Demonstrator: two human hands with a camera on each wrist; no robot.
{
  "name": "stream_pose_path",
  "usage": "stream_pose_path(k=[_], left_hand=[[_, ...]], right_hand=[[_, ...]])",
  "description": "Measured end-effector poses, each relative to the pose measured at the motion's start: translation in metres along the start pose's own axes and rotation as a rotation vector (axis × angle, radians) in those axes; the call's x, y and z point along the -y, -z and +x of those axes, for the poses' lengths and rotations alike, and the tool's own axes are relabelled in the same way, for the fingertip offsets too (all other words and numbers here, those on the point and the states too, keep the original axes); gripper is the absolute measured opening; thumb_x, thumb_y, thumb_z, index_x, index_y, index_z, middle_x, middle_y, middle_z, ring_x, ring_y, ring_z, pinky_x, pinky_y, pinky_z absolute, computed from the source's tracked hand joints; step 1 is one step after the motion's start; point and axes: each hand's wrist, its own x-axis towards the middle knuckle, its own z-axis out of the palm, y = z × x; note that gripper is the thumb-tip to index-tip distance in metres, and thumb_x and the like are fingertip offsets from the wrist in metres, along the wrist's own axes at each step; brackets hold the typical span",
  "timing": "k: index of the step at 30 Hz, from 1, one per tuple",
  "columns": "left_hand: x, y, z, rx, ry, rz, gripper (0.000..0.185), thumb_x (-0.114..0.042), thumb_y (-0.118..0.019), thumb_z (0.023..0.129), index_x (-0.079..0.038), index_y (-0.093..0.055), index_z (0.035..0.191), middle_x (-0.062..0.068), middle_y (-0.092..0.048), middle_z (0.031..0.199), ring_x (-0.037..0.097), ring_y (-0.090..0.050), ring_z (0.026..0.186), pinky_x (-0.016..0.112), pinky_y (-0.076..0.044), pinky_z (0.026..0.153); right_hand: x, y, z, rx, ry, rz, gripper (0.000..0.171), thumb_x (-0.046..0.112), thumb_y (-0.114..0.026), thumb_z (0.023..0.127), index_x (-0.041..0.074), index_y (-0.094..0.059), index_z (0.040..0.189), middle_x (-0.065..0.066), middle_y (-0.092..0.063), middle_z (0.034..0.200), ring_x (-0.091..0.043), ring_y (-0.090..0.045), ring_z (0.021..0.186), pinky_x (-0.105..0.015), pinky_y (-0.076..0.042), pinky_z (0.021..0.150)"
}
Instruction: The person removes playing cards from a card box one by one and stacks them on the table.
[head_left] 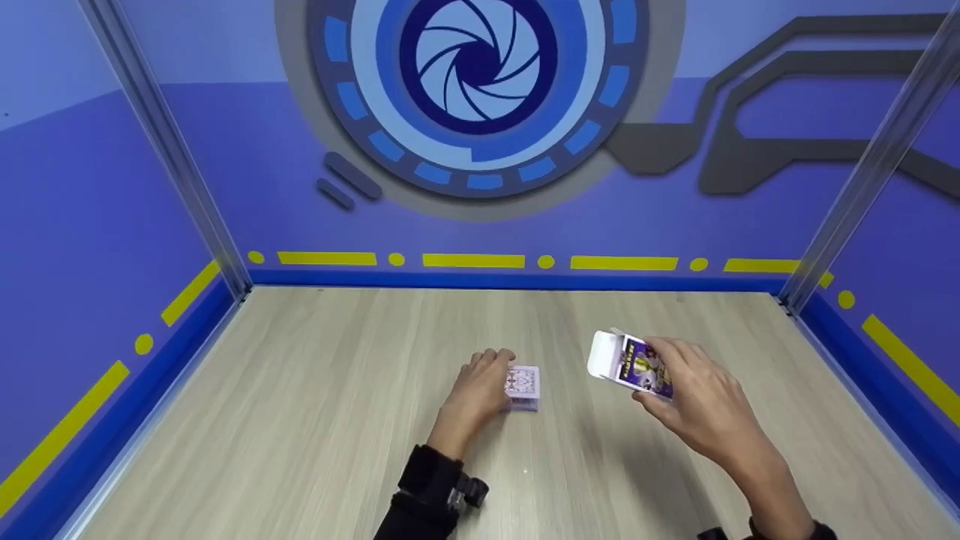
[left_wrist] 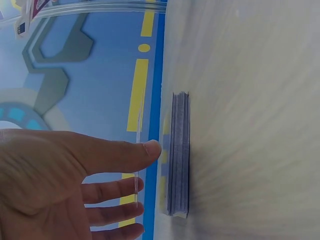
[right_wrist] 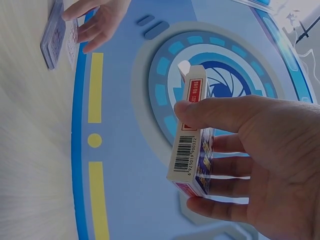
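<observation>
An opened card box point(head_left: 634, 365) is held above the bench point(head_left: 300, 420) in the right hand point(head_left: 697, 405), while the deck point(head_left: 523, 384), at its 9 o'clock, is touched by the relaxed left hand point(head_left: 476, 390); boxing presumably needs the deck gripped and aligned with the flap.
</observation>
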Motion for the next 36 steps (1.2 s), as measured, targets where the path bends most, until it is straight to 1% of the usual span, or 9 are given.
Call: stream_pose_path(k=[6,13,18,24,27,32,36], left_hand=[[0.002,-0.003,0.003,0.028,0.003,0.012,0.064,0.002,-0.082,0.077,-0.006,-0.061,0.137,0.013,-0.064,0.126,0.03,-0.057,0.119,0.048,-0.046,0.104],[0.006,-0.008,0.004,0.056,0.01,0.0,0.065,0.002,-0.084,0.075,-0.006,-0.062,0.136,0.013,-0.064,0.124,0.03,-0.057,0.116,0.047,-0.046,0.102],[0.008,-0.01,0.005,0.066,0.012,-0.007,0.063,0.002,-0.085,0.076,-0.006,-0.063,0.135,0.012,-0.064,0.122,0.03,-0.058,0.113,0.048,-0.046,0.101],[0.01,-0.01,0.004,0.071,-0.001,0.002,0.064,0.001,-0.087,0.074,-0.005,-0.064,0.133,0.011,-0.064,0.117,0.029,-0.059,0.109,0.047,-0.049,0.098],[0.01,-0.009,0.004,0.079,0.001,0.0,0.066,-0.002,-0.088,0.074,-0.004,-0.063,0.135,0.012,-0.063,0.118,0.029,-0.058,0.109,0.047,-0.048,0.099],[0.011,-0.009,0.003,0.091,0.006,-0.009,0.07,-0.007,-0.09,0.074,-0.003,-0.061,0.138,0.013,-0.062,0.122,0.031,-0.057,0.114,0.049,-0.047,0.102],[0.011,-0.009,0.003,0.085,0.002,-0.016,0.069,-0.011,-0.091,0.075,-0.003,-0.061,0.137,0.014,-0.062,0.123,0.031,-0.058,0.116,0.049,-0.046,0.102]], right_hand=[[0.001,0.0,0.001,0.01,-0.004,0.0,0.072,0.021,-0.091,0.079,0.002,-0.057,0.139,-0.019,-0.063,0.129,-0.036,-0.061,0.11,-0.057,-0.053,0.08],[0.002,-0.001,0.001,0.033,-0.014,0.001,0.072,0.023,-0.091,0.079,0.003,-0.057,0.14,-0.02,-0.062,0.13,-0.036,-0.062,0.11,-0.058,-0.053,0.081],[0.002,-0.001,0.002,0.024,-0.007,-0.002,0.072,0.023,-0.092,0.079,0.003,-0.058,0.139,-0.02,-0.063,0.129,-0.036,-0.062,0.109,-0.057,-0.054,0.08],[0.003,-0.002,0.002,0.028,-0.012,-0.006,0.071,0.024,-0.092,0.079,0.003,-0.058,0.138,-0.018,-0.064,0.127,-0.034,-0.062,0.107,-0.055,-0.053,0.081],[0.004,-0.002,0.001,0.032,-0.016,-0.007,0.072,0.025,-0.092,0.079,0.004,-0.058,0.139,-0.018,-0.064,0.128,-0.034,-0.062,0.108,-0.056,-0.053,0.081],[0.004,-0.002,0.001,0.041,-0.025,-0.006,0.072,0.025,-0.092,0.079,0.004,-0.058,0.139,-0.019,-0.064,0.129,-0.035,-0.063,0.108,-0.056,-0.054,0.082],[0.004,-0.002,0.002,0.05,-0.033,-0.01,0.072,0.025,-0.092,0.078,0.003,-0.058,0.139,-0.02,-0.063,0.13,-0.036,-0.062,0.108,-0.057,-0.054,0.083]])
